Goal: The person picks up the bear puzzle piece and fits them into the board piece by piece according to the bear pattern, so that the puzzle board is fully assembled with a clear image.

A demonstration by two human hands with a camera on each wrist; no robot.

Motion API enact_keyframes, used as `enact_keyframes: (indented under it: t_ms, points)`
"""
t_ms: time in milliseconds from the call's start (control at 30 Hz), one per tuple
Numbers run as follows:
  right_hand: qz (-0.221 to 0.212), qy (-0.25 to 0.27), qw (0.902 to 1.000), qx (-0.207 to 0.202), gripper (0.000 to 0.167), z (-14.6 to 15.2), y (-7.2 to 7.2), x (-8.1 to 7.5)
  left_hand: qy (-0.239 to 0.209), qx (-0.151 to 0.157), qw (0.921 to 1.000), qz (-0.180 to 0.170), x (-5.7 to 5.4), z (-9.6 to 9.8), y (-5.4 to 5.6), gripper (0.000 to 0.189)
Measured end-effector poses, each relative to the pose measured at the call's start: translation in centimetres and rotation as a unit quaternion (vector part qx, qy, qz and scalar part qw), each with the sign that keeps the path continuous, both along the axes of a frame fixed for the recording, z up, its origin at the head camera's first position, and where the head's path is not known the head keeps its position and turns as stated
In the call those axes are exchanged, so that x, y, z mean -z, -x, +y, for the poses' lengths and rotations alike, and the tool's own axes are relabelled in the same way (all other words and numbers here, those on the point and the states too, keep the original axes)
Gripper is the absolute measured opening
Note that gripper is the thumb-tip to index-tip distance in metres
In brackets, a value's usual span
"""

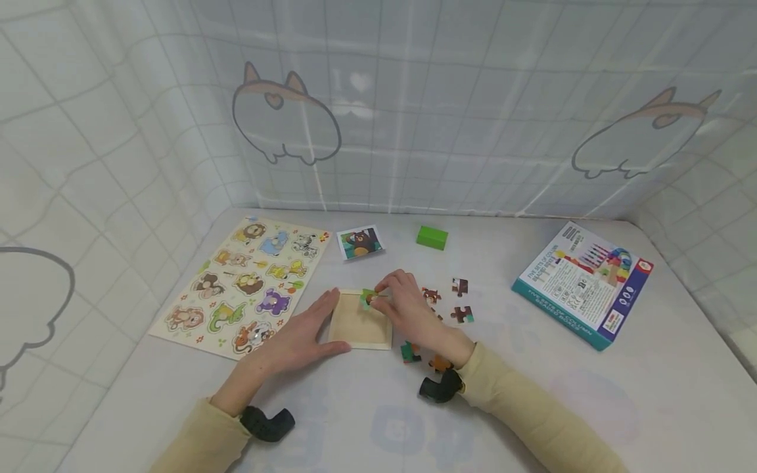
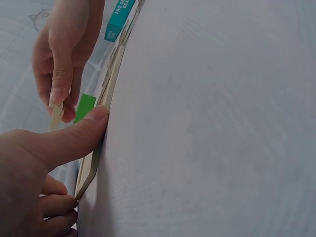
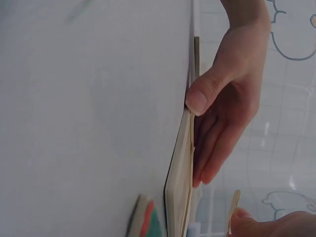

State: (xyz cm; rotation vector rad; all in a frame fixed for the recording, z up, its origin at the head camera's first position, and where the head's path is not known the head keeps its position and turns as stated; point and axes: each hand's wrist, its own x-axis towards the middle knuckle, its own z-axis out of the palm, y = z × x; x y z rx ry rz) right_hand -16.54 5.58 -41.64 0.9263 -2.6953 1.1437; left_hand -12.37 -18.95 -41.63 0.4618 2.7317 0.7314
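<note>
My left hand [image 1: 301, 332] holds the left side of a shallow square wooden puzzle tray [image 1: 362, 332], thumb at the near corner and fingers by the far one. The left wrist view shows its thumb against the tray's [image 2: 90, 173] edge. Over the tray's far right corner, my right hand [image 1: 414, 316] pinches a green and brown jigsaw piece [image 1: 367, 299] between thumb and fingers. In the left wrist view this piece [image 2: 56, 117] appears edge-on, tilted up. Right of the tray lie several loose pieces, among them a brown one [image 1: 462, 314] and a green one [image 1: 409, 353], partly hidden by the right hand.
An animal picture board [image 1: 204, 328] lies left of the tray, close by the left hand. Behind the tray are a bear picture card [image 1: 361, 243] and a green block [image 1: 432, 238]. A teal and white box [image 1: 582, 286] stands at the right.
</note>
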Motion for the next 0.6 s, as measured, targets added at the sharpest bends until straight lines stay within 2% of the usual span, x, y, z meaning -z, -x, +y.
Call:
enact_keyframes:
  t_ms: [267,600]
  points:
    - [0.014,0.0,0.9999,-0.002,0.023,-1.6,0.1,0.4,0.009,-0.002,1.0,0.003,-0.1,0.2,-0.1,0.104]
    - [-0.01,-0.018,0.9998,-0.003,0.022,-3.3,0.2,0.7,0.011,0.001,0.9999,0.008,-0.2,0.3,-0.3,0.101]
